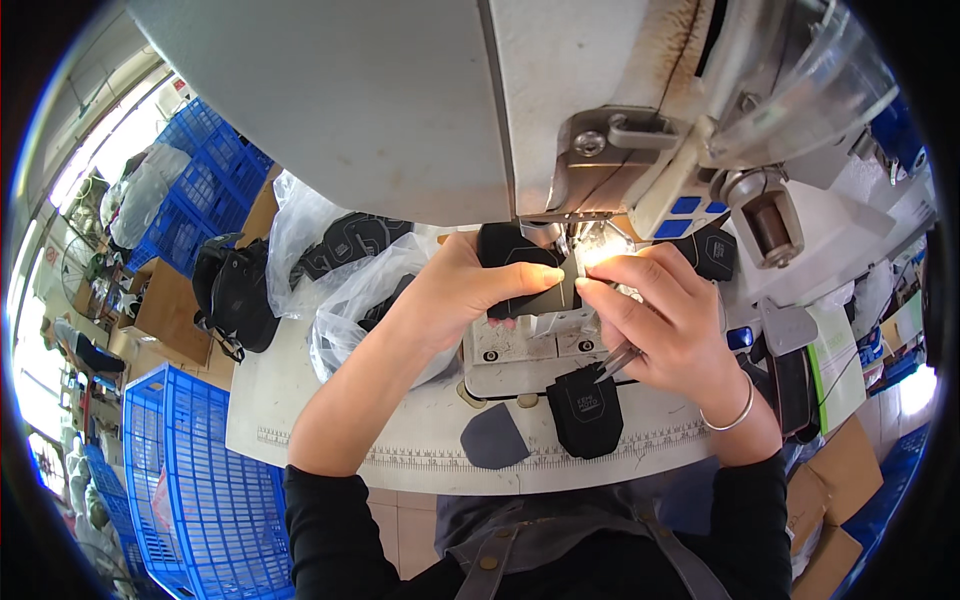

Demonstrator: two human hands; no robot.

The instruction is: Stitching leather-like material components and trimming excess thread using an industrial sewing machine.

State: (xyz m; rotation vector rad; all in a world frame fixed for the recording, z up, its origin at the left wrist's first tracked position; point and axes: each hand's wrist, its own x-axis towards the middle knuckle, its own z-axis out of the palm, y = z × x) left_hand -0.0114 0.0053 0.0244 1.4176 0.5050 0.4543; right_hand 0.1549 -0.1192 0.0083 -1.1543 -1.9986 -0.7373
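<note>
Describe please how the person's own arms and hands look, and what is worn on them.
The left hand and right hand wear no gloves. Black sleeves end well short of them. A thin silver bracelet circles the right wrist.

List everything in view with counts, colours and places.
Sewing machine: one, grey, top
Table: one, white, under machine
Held piece: one, black, left hand
Flat patch: one, grey, table's front
Rounded pieces: at least two, black, table
Plastic bags: several, clear, left
Crates: several, blue, mostly left
Cardboard boxes: several, brown, both sides
Thread spool: one, brown, upper right
Metal tool: one, silver, right hand
Left hand: one, bare, centre
Right hand: one, bare, centre
Sleeves: two, black, bottom
</note>
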